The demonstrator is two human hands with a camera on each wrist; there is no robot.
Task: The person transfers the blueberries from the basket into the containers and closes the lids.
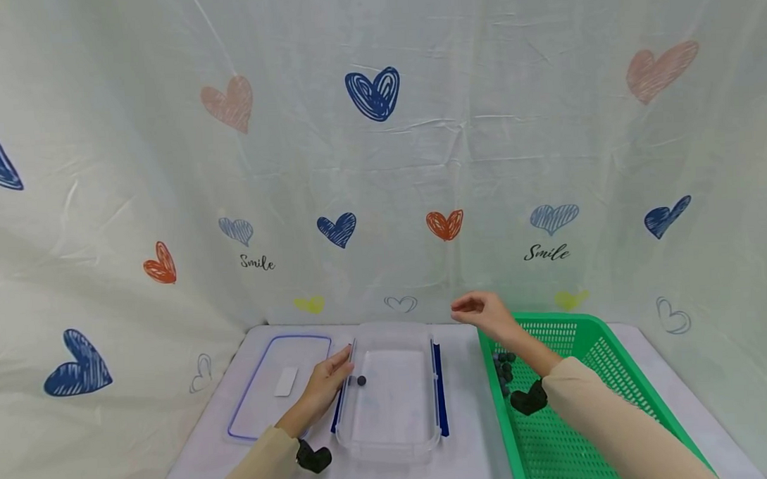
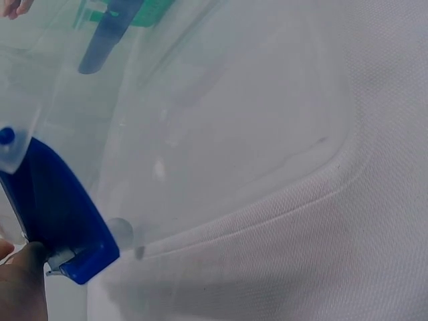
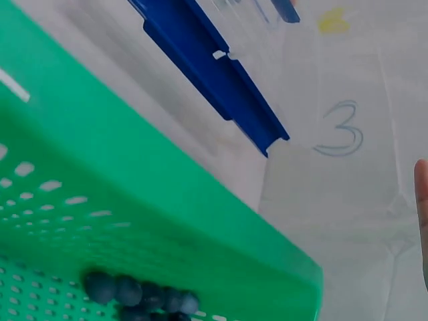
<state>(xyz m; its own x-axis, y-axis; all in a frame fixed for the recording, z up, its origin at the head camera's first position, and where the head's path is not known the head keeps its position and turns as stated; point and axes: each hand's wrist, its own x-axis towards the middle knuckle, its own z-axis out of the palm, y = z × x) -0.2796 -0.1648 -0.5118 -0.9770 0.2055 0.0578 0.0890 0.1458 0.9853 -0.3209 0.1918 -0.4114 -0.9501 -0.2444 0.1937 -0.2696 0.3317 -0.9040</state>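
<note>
A clear plastic food container (image 1: 390,443) with blue side flaps stands in the middle of the table. At its left wall my left hand (image 1: 328,382) grips the side, and in the left wrist view the thumb (image 2: 25,281) presses against the blue flap (image 2: 63,207). One dark blueberry (image 1: 361,380) lies inside the container near that wall. My right hand (image 1: 484,312) is raised above the far left corner of the green basket (image 1: 622,351), fingers loosely bent, nothing visible between them. Several blueberries (image 3: 140,294) rest along the basket's left side.
A clear lid with a blue rim (image 1: 246,392) lies left of the container, a white rectangle (image 1: 285,382) showing on it. Behind the table hangs a pale curtain (image 1: 419,161) printed with hearts. The basket's tall wall (image 3: 154,194) stands right of the container.
</note>
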